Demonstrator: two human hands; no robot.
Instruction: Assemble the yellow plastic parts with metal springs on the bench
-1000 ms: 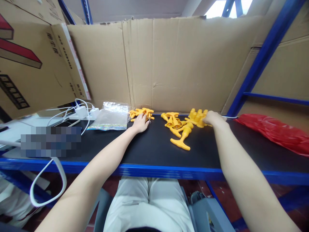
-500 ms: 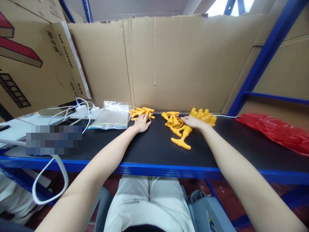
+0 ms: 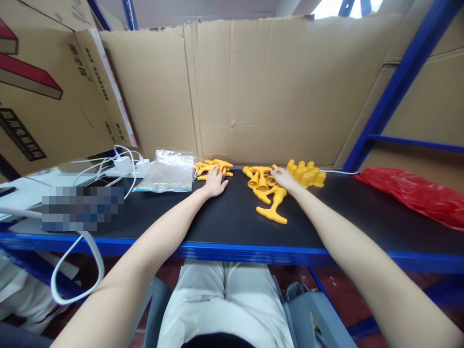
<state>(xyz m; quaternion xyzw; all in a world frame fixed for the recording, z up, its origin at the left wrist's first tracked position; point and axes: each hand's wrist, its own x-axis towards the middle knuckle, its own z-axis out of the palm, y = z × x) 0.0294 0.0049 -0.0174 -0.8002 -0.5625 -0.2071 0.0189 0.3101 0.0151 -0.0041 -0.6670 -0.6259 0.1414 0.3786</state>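
My left hand (image 3: 216, 182) lies palm down with fingers outstretched at the near edge of a pile of small yellow T-shaped handles (image 3: 222, 163); bits of metal chain show among them. Right of it, a cluster of larger yellow T-handled pieces with bell-shaped ends (image 3: 262, 179) lies on the black tabletop. My right hand (image 3: 285, 180) is at the cluster's right side, its fingers closed around a yellow T-handled piece (image 3: 274, 166), mostly hidden by the hand. One loose T-handled piece (image 3: 274, 208) lies nearest me. Behind my right wrist stand several yellow cup-shaped pieces (image 3: 306, 174).
A clear plastic bag (image 3: 168, 171) lies left of the small pile. White chargers and cables (image 3: 125, 166) sit farther left, near a blurred-out patch. A red plastic bag (image 3: 409, 193) rests at the right. Cardboard (image 3: 282, 92) walls the back; a blue rail (image 3: 253, 253) edges the front.
My right hand has shifted slightly up and left, and a yellow tip now shows past its fingers. The bell-ended pieces have shifted slightly. My left hand has slid slightly right.
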